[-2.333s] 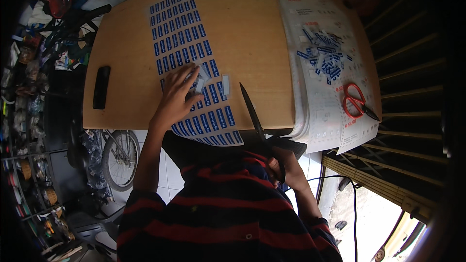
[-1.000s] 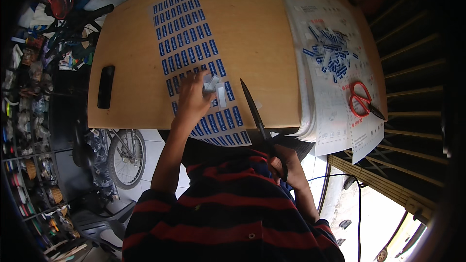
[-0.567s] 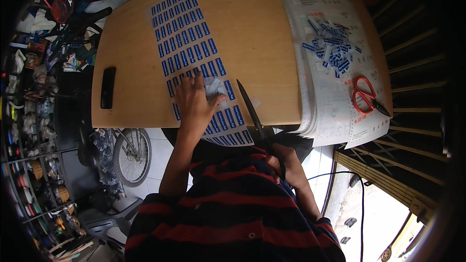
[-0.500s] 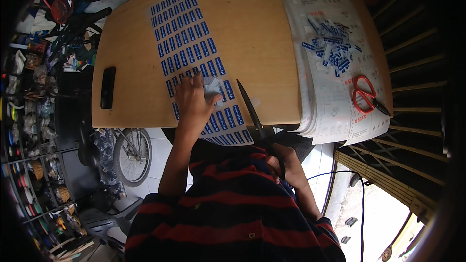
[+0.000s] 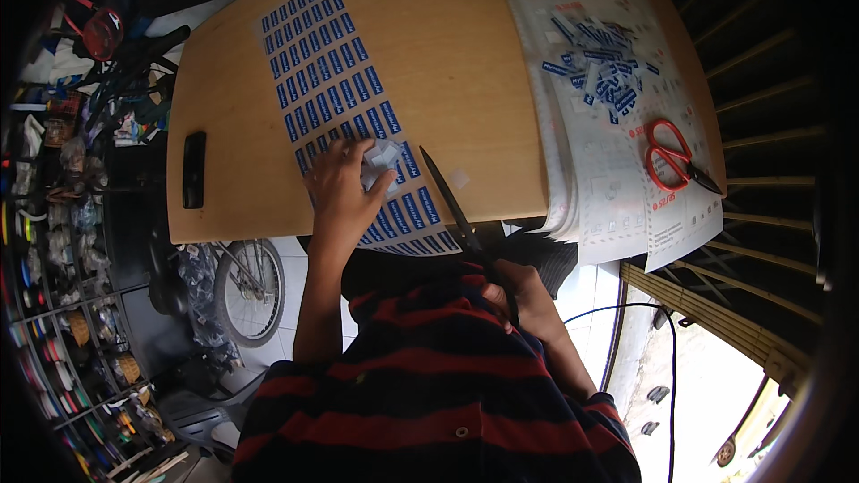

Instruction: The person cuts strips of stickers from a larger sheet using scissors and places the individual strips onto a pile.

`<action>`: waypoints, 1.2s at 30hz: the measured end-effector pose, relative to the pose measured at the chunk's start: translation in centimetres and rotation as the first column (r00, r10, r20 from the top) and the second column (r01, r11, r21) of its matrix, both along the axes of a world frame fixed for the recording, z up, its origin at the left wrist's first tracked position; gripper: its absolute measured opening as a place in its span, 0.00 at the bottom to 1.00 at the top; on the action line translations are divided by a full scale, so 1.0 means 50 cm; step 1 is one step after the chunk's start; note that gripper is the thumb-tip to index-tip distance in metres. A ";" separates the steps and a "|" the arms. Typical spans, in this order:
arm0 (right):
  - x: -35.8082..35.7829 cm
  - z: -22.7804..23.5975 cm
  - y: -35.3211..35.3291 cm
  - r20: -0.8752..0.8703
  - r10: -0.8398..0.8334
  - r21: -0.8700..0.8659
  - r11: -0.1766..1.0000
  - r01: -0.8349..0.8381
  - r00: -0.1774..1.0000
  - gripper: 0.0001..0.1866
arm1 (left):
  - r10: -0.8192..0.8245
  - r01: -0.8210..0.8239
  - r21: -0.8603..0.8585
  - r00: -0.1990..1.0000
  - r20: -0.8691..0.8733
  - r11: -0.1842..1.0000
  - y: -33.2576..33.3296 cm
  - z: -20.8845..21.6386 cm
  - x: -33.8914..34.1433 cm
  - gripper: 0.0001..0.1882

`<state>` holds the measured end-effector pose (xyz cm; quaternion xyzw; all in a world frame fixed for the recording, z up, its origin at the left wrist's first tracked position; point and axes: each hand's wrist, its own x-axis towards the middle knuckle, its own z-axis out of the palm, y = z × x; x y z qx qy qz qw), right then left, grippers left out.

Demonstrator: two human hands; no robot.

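A long sheet of blue-and-white labels (image 5: 319, 67) in rows lies on the wooden table, its near end reaching over the table's edge. On it rests my left hand (image 5: 344, 183), fingers bent and thumb apart from the index finger. Several small whitish cut pieces (image 5: 383, 156) lie between that thumb and index finger, and I see no firm grip on them. My right hand (image 5: 530, 304), near my body, is closed round the handles of dark scissors (image 5: 455, 204). Their long blades look closed and point up and left, just right of the sheet.
White plastic mailing bags (image 5: 595, 188) cover the table's right side, with a heap of cut blue labels (image 5: 608, 67) and red-handled scissors (image 5: 669, 156) on top. A black phone (image 5: 194, 170) lies at the left edge. A tiny pale scrap (image 5: 460, 179) is beside the blades.
The whole view has shifted slightly, so the table's contents sit a little further left. My left index finger has moved slightly rightward over the sheet. The right hand keeps its hold on the scissors.
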<state>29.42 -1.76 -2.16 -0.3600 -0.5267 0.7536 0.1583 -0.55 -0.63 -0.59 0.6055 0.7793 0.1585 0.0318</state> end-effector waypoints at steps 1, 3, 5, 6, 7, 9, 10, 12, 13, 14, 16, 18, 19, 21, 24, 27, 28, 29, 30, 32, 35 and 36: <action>0.002 -0.001 0.000 0.005 0.005 0.002 1.000 -0.005 1.000 0.24 | -0.014 0.015 0.066 1.000 -0.027 0.998 -0.005 -0.004 -0.001 0.28; 0.001 0.001 0.001 0.016 0.012 -0.001 1.000 -0.012 1.000 0.23 | -0.002 0.012 0.101 0.996 -0.094 0.995 -0.011 -0.005 0.006 0.29; -0.001 0.009 0.004 0.027 0.017 -0.010 1.000 -0.017 0.999 0.23 | 0.041 -0.034 0.043 0.984 -0.174 0.999 -0.009 0.000 0.026 0.30; -0.002 0.011 0.005 0.026 0.020 0.002 1.000 -0.021 0.999 0.23 | 0.040 -0.039 0.015 0.993 -0.112 0.999 -0.007 0.003 0.030 0.30; -0.003 0.012 0.006 0.026 0.024 0.015 1.000 -0.024 0.999 0.23 | 0.041 -0.042 -0.013 0.998 -0.049 0.999 -0.005 0.006 0.033 0.30; -0.004 0.013 0.005 0.030 0.030 0.023 0.999 -0.031 0.999 0.23 | 0.036 -0.034 -0.049 0.999 0.041 0.998 -0.002 0.003 0.034 0.30; -0.004 0.012 0.005 0.035 0.034 0.018 0.999 -0.035 0.999 0.23 | 0.028 -0.024 -0.056 0.997 0.068 0.998 0.000 -0.003 0.033 0.30; -0.004 0.011 0.004 0.042 0.035 0.009 0.999 -0.035 0.999 0.23 | 0.025 -0.017 -0.069 0.993 0.113 0.997 0.003 -0.007 0.031 0.29; -0.004 0.010 0.004 0.043 0.033 0.005 0.999 -0.033 0.999 0.23 | 0.030 -0.020 -0.076 0.991 0.131 0.997 0.005 -0.008 0.029 0.28; -0.004 0.010 0.004 0.044 0.031 0.002 1.000 -0.031 0.999 0.24 | 0.035 -0.023 -0.082 0.988 0.150 0.996 0.006 -0.009 0.026 0.27; -0.005 0.007 0.004 0.033 0.020 0.017 1.000 -0.021 0.999 0.24 | 0.030 -0.007 -0.111 0.978 0.207 0.994 0.011 -0.011 0.020 0.26; -0.005 0.005 0.003 0.032 0.016 0.022 1.000 -0.016 0.999 0.24 | 0.018 0.002 -0.101 0.980 0.196 0.995 0.010 -0.012 0.022 0.25; -0.005 0.004 0.003 0.036 0.016 0.019 1.000 -0.016 0.999 0.24 | 0.009 0.004 -0.077 0.988 0.156 0.997 0.010 -0.011 0.028 0.25; -0.005 0.004 0.002 0.043 0.021 0.014 1.000 -0.022 0.999 0.24 | 0.015 -0.004 -0.080 0.991 0.136 0.997 0.010 -0.008 0.031 0.24; -0.003 0.006 0.002 0.048 0.025 0.003 1.000 -0.025 0.999 0.24 | 0.028 -0.010 -0.108 0.986 0.165 0.994 0.012 -0.006 0.030 0.23; -0.002 0.011 0.001 0.046 0.003 -0.014 1.000 -0.003 0.999 0.24 | -0.009 0.021 -0.060 0.982 0.186 0.998 0.013 -0.007 0.033 0.22; -0.002 0.010 0.000 0.043 -0.006 -0.018 1.000 0.007 0.999 0.24 | -0.012 0.028 -0.064 0.973 0.229 0.998 0.014 -0.008 0.033 0.22; -0.001 0.009 -0.002 0.041 -0.016 -0.021 1.000 0.017 0.999 0.24 | -0.016 0.035 -0.068 0.963 0.271 0.997 0.014 -0.008 0.034 0.22; 0.000 0.009 -0.002 0.039 -0.018 -0.028 0.999 0.020 0.999 0.24 | -0.011 0.027 -0.053 0.959 0.284 0.998 0.014 -0.009 0.034 0.22; 0.003 0.008 -0.003 0.036 -0.023 -0.042 0.999 0.025 0.999 0.24 | -0.002 0.009 -0.022 0.951 0.310 1.000 0.012 -0.014 0.033 0.21; 0.005 0.007 -0.004 0.027 -0.044 -0.037 0.998 0.045 0.999 0.24 | -0.010 0.016 -0.020 0.956 0.295 1.000 0.015 -0.008 0.038 0.21; 0.005 0.007 -0.005 0.027 -0.049 -0.026 0.998 0.050 0.998 0.24 | -0.032 0.035 -0.006 0.954 0.297 0.999 0.014 -0.008 0.039 0.21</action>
